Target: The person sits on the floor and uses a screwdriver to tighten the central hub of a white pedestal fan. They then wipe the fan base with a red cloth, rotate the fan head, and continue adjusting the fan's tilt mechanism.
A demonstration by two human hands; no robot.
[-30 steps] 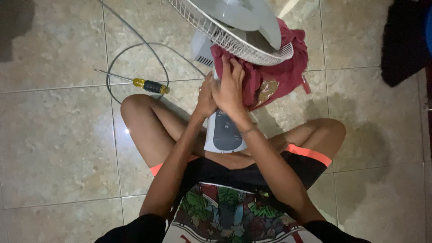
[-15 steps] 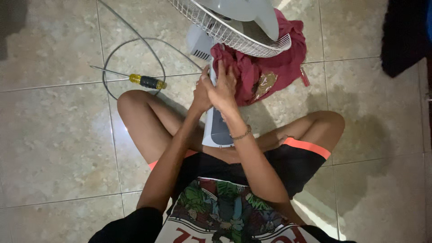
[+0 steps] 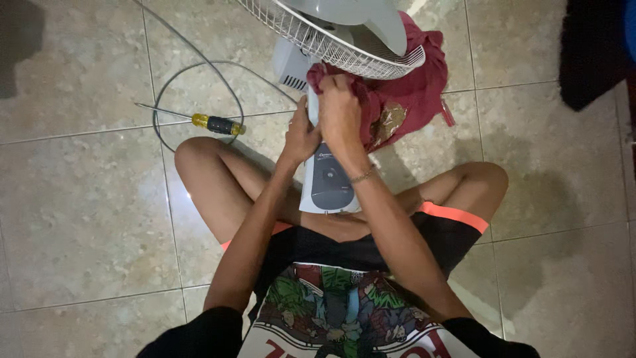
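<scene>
A person seated cross-legged on a tiled floor (image 3: 79, 219) works with both hands on an electric fan (image 3: 329, 179) laid across the lap. The right hand (image 3: 340, 118) is closed around a fold of dark red cloth (image 3: 404, 99), pressing it against the fan's narrow neck just below the wire grille (image 3: 318, 40). The left hand (image 3: 299, 136) rests against the left side of the same neck, fingers curled around it; how tightly it grips cannot be told. A thin bracelet (image 3: 363, 176) circles the right wrist.

The fan's white base with its grey control panel lies between the knees, pointing toward the body, while the grille and pale blades (image 3: 358, 16) reach toward the top of the frame. The rest of the red cloth is bunched on the floor under and to the right of the grille.

To the left, well apart from the hands, a screwdriver with a yellow and black handle (image 3: 215, 124) lies on the tiles, crossed by a loop of grey power cord (image 3: 192, 66). A dark shape (image 3: 589, 53) sits at the upper right edge.
</scene>
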